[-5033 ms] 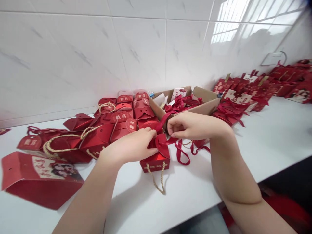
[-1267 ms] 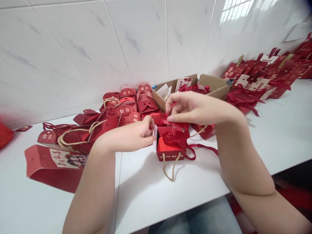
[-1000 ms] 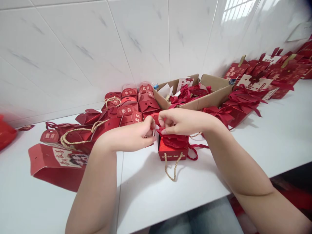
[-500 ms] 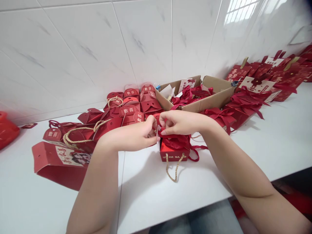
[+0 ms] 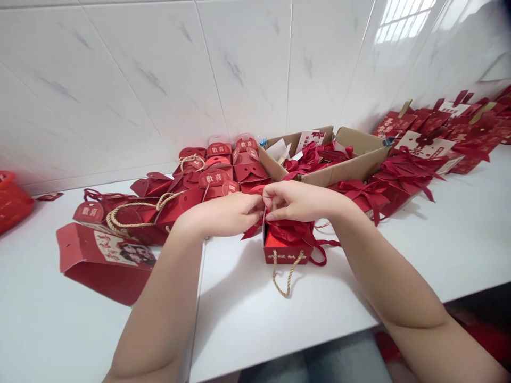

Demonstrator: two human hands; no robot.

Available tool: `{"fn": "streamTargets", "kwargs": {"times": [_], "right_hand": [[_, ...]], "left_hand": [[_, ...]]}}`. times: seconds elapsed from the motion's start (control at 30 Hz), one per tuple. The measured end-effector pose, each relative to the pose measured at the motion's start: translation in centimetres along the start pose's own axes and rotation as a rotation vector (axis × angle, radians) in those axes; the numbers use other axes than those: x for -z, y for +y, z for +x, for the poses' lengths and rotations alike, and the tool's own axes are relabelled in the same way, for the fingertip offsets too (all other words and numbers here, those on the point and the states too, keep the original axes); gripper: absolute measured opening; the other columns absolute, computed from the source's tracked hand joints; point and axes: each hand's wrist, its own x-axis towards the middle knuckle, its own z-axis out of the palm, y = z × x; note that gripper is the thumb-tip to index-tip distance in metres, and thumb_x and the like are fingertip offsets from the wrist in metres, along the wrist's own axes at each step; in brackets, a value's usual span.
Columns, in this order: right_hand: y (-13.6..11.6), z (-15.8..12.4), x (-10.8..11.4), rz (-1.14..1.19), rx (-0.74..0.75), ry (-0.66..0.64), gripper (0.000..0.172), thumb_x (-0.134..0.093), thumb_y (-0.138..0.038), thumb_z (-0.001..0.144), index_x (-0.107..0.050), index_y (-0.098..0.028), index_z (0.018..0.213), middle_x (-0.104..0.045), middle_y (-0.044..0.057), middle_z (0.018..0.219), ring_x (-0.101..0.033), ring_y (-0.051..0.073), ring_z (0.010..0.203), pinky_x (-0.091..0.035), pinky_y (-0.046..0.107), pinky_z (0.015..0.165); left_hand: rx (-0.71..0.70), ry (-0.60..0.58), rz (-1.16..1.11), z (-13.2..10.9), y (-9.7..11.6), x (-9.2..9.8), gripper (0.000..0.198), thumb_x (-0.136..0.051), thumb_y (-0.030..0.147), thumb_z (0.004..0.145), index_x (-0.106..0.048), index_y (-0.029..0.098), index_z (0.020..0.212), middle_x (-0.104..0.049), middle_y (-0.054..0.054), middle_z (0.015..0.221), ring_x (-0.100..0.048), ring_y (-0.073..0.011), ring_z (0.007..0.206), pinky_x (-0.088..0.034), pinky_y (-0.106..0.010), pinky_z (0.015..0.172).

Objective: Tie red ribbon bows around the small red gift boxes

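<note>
A small red gift box (image 5: 288,254) with gold lettering stands on the white table, its gold rope handle (image 5: 288,291) hanging down the front. Dark red ribbon (image 5: 293,230) lies across its top and trails off to the right. My left hand (image 5: 243,213) is closed at the box's upper left edge, with a ribbon end poking out below the fingers. Right beside it, my right hand (image 5: 288,202) pinches the ribbon over the box, thumb against fingertips. The exact grip points are partly hidden by the fingers.
Several red boxes (image 5: 215,177) stand behind on the left; a larger open red box (image 5: 107,260) lies nearer. An open cardboard box (image 5: 351,170) holds ribbons and cards. Ribbon-tied boxes (image 5: 403,181) and red bags (image 5: 475,127) line the right. A red plastic bag (image 5: 14,205) sits far left.
My left hand has shifted slightly up and turned, its fingers now closer to my right hand. A ribbon end now shows left of the box. The view has shifted a little.
</note>
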Motion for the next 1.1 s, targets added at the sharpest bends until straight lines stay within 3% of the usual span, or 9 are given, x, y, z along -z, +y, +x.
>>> {"fn": "streamTargets", "kwargs": {"times": [0.1, 0.2, 0.37, 0.5, 0.57, 0.67, 0.83, 0.93, 1.1], "right_hand": [[0.1, 0.2, -0.2, -0.021, 0.038, 0.035, 0.016, -0.058, -0.028, 0.076, -0.044, -0.019, 0.08, -0.058, -0.003, 0.073, -0.047, 0.009, 0.058, -0.033, 0.021, 0.054], [-0.2, -0.7, 0.0, -0.095, 0.068, 0.16, 0.017, -0.057, -0.034, 0.079, -0.05, -0.019, 0.084, -0.062, 0.001, 0.082, -0.054, 0.013, 0.069, -0.039, 0.024, 0.06], [-2.0, -5.9, 1.6, -0.164, 0.015, 0.468, 0.021, -0.055, -0.038, 0.083, -0.059, -0.019, 0.092, -0.065, 0.005, 0.09, -0.059, 0.017, 0.078, -0.045, 0.028, 0.065], [-1.0, -9.6, 1.4, -0.162, -0.141, 0.417, 0.028, -0.057, -0.047, 0.081, -0.062, -0.021, 0.092, -0.067, 0.005, 0.086, -0.061, 0.017, 0.071, -0.045, 0.027, 0.059], [1.0, -10.2, 0.0, -0.236, -0.22, 0.313, 0.031, -0.062, -0.047, 0.077, -0.064, -0.022, 0.095, -0.067, 0.005, 0.091, -0.061, 0.02, 0.078, -0.046, 0.029, 0.065], [4.5, -10.0, -3.2, -0.378, -0.28, 0.235, 0.034, -0.062, -0.046, 0.076, -0.065, -0.02, 0.098, -0.063, 0.009, 0.096, -0.059, 0.024, 0.088, -0.045, 0.033, 0.074], [8.1, -10.0, -7.3, -0.365, -0.303, 0.347, 0.026, -0.049, -0.038, 0.087, -0.064, -0.017, 0.091, -0.06, 0.011, 0.098, -0.057, 0.025, 0.095, -0.045, 0.037, 0.081], [8.5, -11.0, -7.4, -0.228, -0.295, 0.43, 0.024, -0.046, -0.038, 0.088, -0.06, -0.019, 0.087, -0.062, 0.008, 0.094, -0.059, 0.022, 0.089, -0.046, 0.036, 0.079], [7.8, -13.2, -5.2, 0.097, -0.312, 0.566, 0.028, -0.054, -0.049, 0.084, -0.054, -0.02, 0.087, -0.063, 0.004, 0.076, -0.061, 0.02, 0.074, -0.048, 0.034, 0.073]], "left_hand": [[-0.012, -0.016, 0.001, 0.1, -0.1, 0.1, 0.018, -0.043, 0.03, 0.079, -0.059, 0.021, 0.08, -0.062, -0.003, 0.074, -0.054, -0.0172, 0.061, -0.038, -0.027, 0.053], [0.005, 0.052, -0.029, -0.3, -0.3, 0.5, 0.016, -0.045, 0.03, 0.078, -0.055, 0.021, 0.071, -0.057, -0.001, 0.065, -0.05, -0.0155, 0.055, -0.034, -0.027, 0.05], [-0.07, 0.42, -0.328, -1.7, -0.6, 1.6, 0.018, -0.046, 0.031, 0.083, -0.055, 0.019, 0.071, -0.059, 0.0, 0.071, -0.055, -0.015, 0.065, -0.04, -0.025, 0.057], [-0.224, 0.675, -0.843, -2.7, -1.1, 2.4, 0.011, -0.052, 0.022, 0.082, -0.057, 0.017, 0.073, -0.061, -0.002, 0.074, -0.062, -0.0149, 0.071, -0.048, -0.025, 0.064], [-0.32, 0.71, -1.062, -3.0, -1.3, 2.6, 0.008, -0.053, 0.018, 0.081, -0.057, 0.016, 0.073, -0.059, -0.002, 0.071, -0.063, -0.0148, 0.068, -0.048, -0.024, 0.058], [-0.431, 0.747, -1.21, -3.3, -1.7, 2.8, 0.006, -0.055, 0.016, 0.08, -0.059, 0.016, 0.076, -0.056, -0.002, 0.07, -0.062, -0.0136, 0.065, -0.045, -0.021, 0.051], [-0.439, 0.832, -1.275, -3.5, -1.9, 3.1, 0.012, -0.055, 0.017, 0.08, -0.06, 0.017, 0.07, -0.065, -0.006, 0.077, -0.059, -0.0125, 0.062, -0.042, -0.021, 0.046], [-0.418, 0.824, -1.346, -3.7, -1.8, 3.3, 0.017, -0.051, 0.018, 0.081, -0.059, 0.015, 0.066, -0.069, -0.01, 0.083, -0.06, -0.0143, 0.062, -0.04, -0.023, 0.044], [-0.457, 0.857, -1.445, -3.8, -1.9, 3.6, 0.023, -0.045, 0.016, 0.082, -0.064, 0.009, 0.07, -0.07, -0.011, 0.078, -0.061, -0.0154, 0.064, -0.048, -0.028, 0.057]]}}
